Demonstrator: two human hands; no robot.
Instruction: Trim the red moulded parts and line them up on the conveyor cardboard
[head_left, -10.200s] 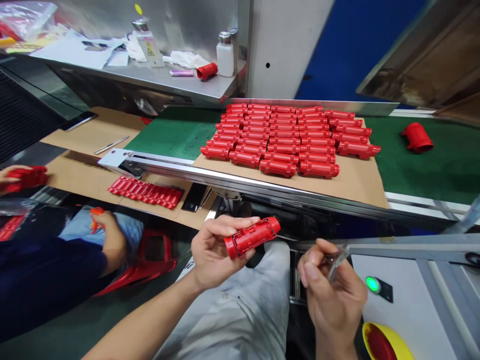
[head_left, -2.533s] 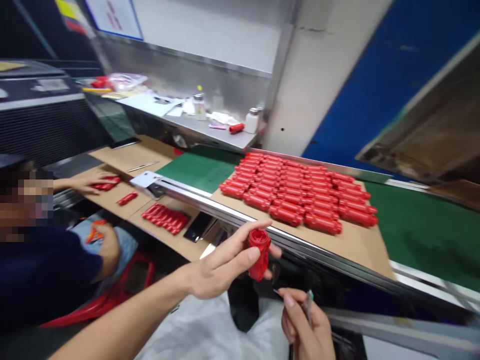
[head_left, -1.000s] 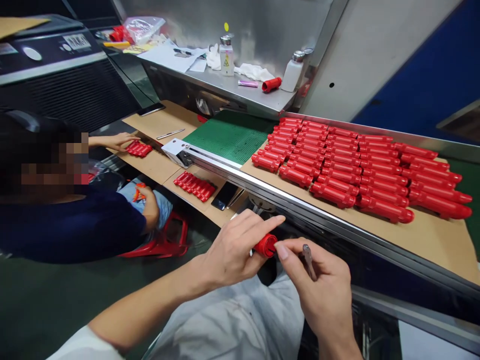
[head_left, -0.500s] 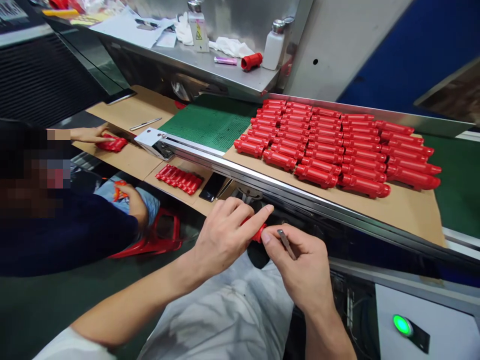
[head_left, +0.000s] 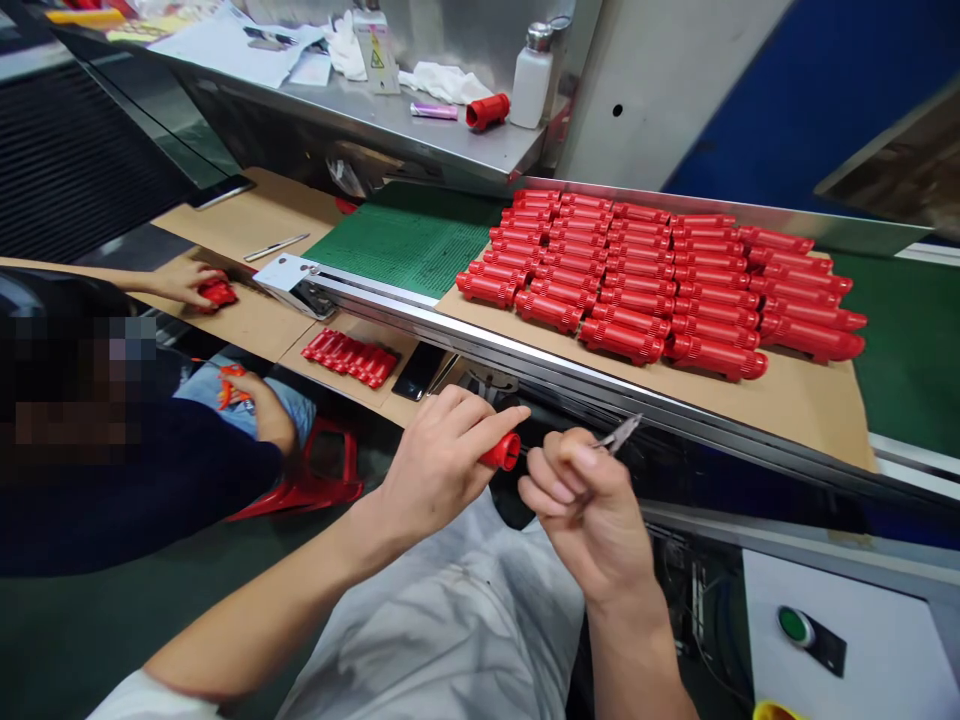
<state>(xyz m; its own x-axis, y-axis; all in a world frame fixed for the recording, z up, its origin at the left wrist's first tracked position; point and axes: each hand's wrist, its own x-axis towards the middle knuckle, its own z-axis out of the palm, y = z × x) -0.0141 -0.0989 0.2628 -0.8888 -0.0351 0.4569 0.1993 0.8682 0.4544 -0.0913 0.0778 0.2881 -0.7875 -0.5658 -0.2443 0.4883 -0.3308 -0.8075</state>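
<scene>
My left hand (head_left: 439, 455) is wrapped round a red plastic tube (head_left: 508, 452). The tube's open round end faces my right hand, and the rest of it is hidden by my fingers. Just to the right, my right hand (head_left: 589, 500) has its fingers curled round a slim metal tool (head_left: 621, 434). Its pointed, blade-like tip sticks out past the thumb, up and to the right. A small gap separates my right fingers from the tube's end.
Rows of red plastic parts (head_left: 600, 270) lie on cardboard over a green conveyor (head_left: 409, 235), behind a metal rail (head_left: 480, 345). More small red parts (head_left: 350, 358) lie beside a phone (head_left: 420, 371). At left, a co-worker's hand (head_left: 184, 282) touches red parts. A white bottle (head_left: 531, 80) stands on the shelf.
My right hand has turned and drawn back from the tube, whose open end now shows. The metal tool now points up and right. The green button's light has gone out.
</scene>
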